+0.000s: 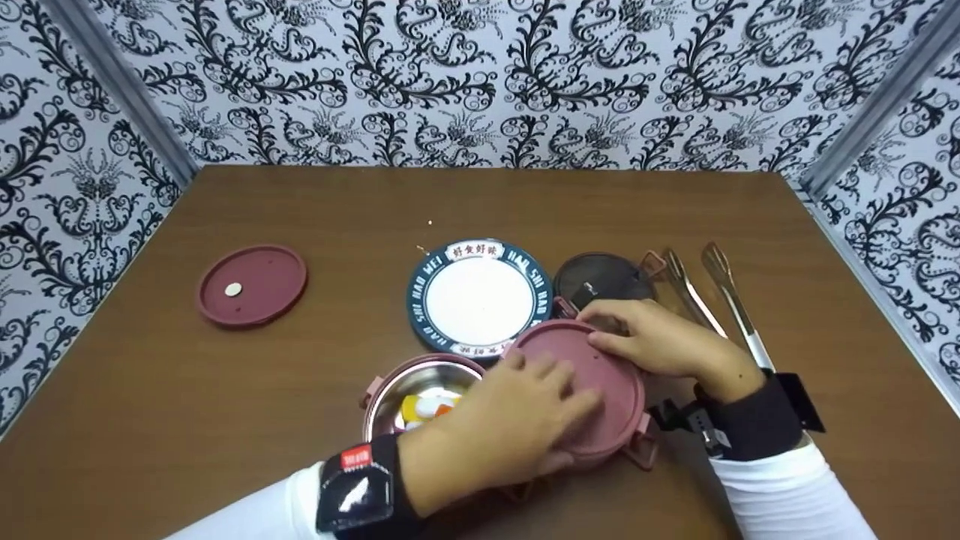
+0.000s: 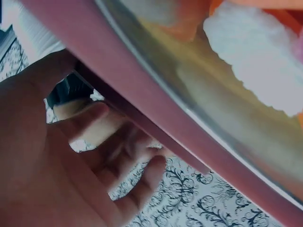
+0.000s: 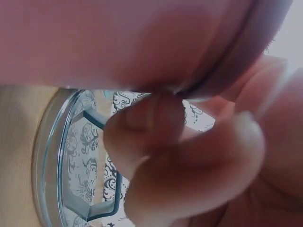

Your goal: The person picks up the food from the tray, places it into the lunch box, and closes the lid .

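A pink round lid (image 1: 592,390) tops a pink pot with side handles, right of the table's middle. Over the lid's left part spreads my left hand (image 1: 517,420), its fingers loosely bent and spread. In the left wrist view, the left fingers (image 2: 137,189) lie beside a pink rim and grip nothing visible. At the lid's far right edge, my right hand (image 1: 652,341) holds the rim, thumb on top; bent fingers (image 3: 199,175) meet the pink edge. Partly behind the left arm stands an open pink pot (image 1: 375,390) with a steel inside, holding yellow, white and orange pieces (image 1: 427,406).
A white plate with a dark blue lettered rim (image 1: 416,296) lies behind the pots. To its right are a dark see-through round lid (image 1: 607,274) and metal tongs (image 1: 731,289). A pink disc-shaped lid (image 1: 266,289) bearing a white spot lies at left. Patterned walls enclose the table.
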### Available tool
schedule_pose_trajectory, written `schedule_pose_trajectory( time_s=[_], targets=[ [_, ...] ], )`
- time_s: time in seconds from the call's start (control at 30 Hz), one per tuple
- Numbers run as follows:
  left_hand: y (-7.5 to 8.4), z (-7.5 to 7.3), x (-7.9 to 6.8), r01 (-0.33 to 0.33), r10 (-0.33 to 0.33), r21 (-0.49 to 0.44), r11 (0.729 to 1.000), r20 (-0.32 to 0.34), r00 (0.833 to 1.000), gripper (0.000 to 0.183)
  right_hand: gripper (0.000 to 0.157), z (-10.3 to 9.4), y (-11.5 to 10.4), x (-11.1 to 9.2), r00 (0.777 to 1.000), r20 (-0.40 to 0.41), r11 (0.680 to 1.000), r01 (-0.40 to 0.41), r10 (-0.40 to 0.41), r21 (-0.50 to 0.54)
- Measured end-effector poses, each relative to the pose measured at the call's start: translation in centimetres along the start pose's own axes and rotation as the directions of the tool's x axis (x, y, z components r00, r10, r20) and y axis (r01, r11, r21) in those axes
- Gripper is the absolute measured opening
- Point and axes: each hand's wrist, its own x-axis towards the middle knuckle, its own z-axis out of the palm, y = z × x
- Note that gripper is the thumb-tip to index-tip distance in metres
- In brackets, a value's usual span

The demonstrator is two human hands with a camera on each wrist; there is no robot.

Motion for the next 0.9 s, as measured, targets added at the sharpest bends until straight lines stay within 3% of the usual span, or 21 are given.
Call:
schedule_pose_trajectory(
  time_s=[0.13,0.23,0.37,0.5,0.73,0.9],
  targets=[
    [-0.9,-0.1,0.1,0.040,-0.038,-0.075,0.996,0.035,0.999,0.069,0.024,-0.2,0.0,0.0,1.000,0.019,1.000,-0.016,0.015,0.010],
    [-1.5,-0.1,0.2,0.099,-0.089,-0.094,0.991,0.099,0.991,0.082,0.028,0.0,0.1,0.0,0.999,0.033,1.000,-0.016,0.016,0.008],
    [-2.4,-0.1,0.6,0.188,-0.142,-0.172,0.967,0.250,0.958,0.100,0.036,0.2,0.0,0.2,1.000,0.030,1.000,-0.008,0.009,-0.015],
    [-3.1,0.0,0.9,0.223,-0.108,-0.303,0.926,0.354,0.929,0.107,0.049,0.2,-0.9,-0.3,1.000,0.019,0.996,-0.001,0.002,-0.089],
    [-4.8,-0.2,0.6,0.225,-0.048,-0.447,0.866,0.374,0.926,0.110,0.076,-0.1,-3.4,-1.6,0.999,0.046,0.989,0.031,-0.024,-0.148],
    [-5.5,-0.6,0.5,0.229,-0.021,-0.496,0.837,0.388,0.921,0.111,0.080,0.1,-4.4,-1.9,0.997,0.079,0.983,-0.004,0.019,-0.181]
  ],
)
